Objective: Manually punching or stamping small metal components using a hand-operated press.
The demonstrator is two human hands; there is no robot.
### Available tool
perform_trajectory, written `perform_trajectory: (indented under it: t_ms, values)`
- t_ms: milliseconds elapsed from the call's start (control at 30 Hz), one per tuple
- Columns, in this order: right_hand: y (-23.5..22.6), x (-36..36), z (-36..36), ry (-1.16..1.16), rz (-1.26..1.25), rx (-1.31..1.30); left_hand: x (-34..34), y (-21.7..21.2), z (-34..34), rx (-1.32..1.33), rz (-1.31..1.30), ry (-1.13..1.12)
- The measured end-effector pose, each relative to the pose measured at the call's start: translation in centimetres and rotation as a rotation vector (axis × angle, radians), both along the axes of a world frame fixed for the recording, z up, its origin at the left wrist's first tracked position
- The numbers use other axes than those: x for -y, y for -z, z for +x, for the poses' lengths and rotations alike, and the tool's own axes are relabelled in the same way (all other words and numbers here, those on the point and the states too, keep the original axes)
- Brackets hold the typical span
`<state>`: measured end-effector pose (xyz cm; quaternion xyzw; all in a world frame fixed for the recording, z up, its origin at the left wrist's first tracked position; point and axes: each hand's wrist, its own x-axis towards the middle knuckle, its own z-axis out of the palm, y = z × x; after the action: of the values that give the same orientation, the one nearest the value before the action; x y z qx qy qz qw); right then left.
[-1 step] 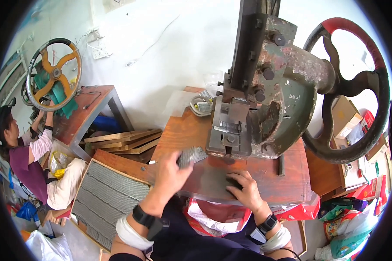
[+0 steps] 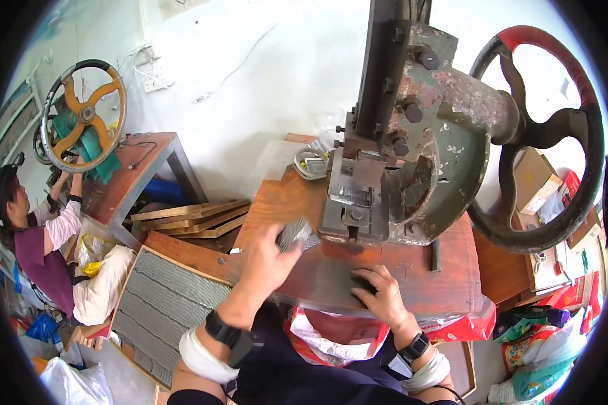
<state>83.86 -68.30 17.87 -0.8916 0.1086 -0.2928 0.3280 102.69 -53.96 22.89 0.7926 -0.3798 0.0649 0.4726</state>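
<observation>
My left hand (image 2: 262, 262) is raised over the near left part of the red-brown worktable (image 2: 412, 273). Its thumb and fingers grip a small grey ribbed metal bundle (image 2: 293, 235), smeared by motion, so single pieces cannot be made out. Just right of the bundle stands a green, paint-worn hand press (image 2: 446, 148), with a steel fixture (image 2: 355, 214) at its base. My right hand (image 2: 383, 291) rests on the front edge of the table, fingers slightly bent and apart, holding nothing visible.
A wood-rimmed tray (image 2: 184, 265) with rows of grey metal pieces lies at left. The press's large handwheel (image 2: 581, 128) stands at right. Behind the fixture sits a small pale dish (image 2: 298, 162). A co-worker (image 2: 44, 263) is at another wheeled press, far left; wooden boards (image 2: 196, 219) lie between.
My left hand has turned a little, and the metal bundle in it has shifted slightly up and right. My right hand stays where it was.
</observation>
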Motion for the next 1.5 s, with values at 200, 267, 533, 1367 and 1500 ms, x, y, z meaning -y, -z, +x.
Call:
perform_trajectory:
  t_ms: [200, 267, 533, 1367, 1500]
  values:
    - [0.1, -0.3, 0.0, -0.008, -0.093, 0.012, 9.9, -3.0, 0.5, 0.179, 0.135, -0.008]
    - [0.3, -0.2, 0.1, -0.014, -0.1, 0.04, 11.9, -3.1, -0.3, 0.165, 0.204, -0.038]
    - [0.1, 0.1, -0.3, -0.001, -0.196, 0.041, 12.4, -5.1, 1.6, -0.424, 0.061, 0.451]
    - [-5.0, 9.0, 9.8, 0.286, -0.304, -0.025, 13.3, 0.0, 3.3, 0.03, 0.207, 0.388]
    - [-5.5, 7.2, 9.5, 0.336, -0.324, 0.003, 14.2, 1.5, 4.3, -0.011, 0.028, 0.412]
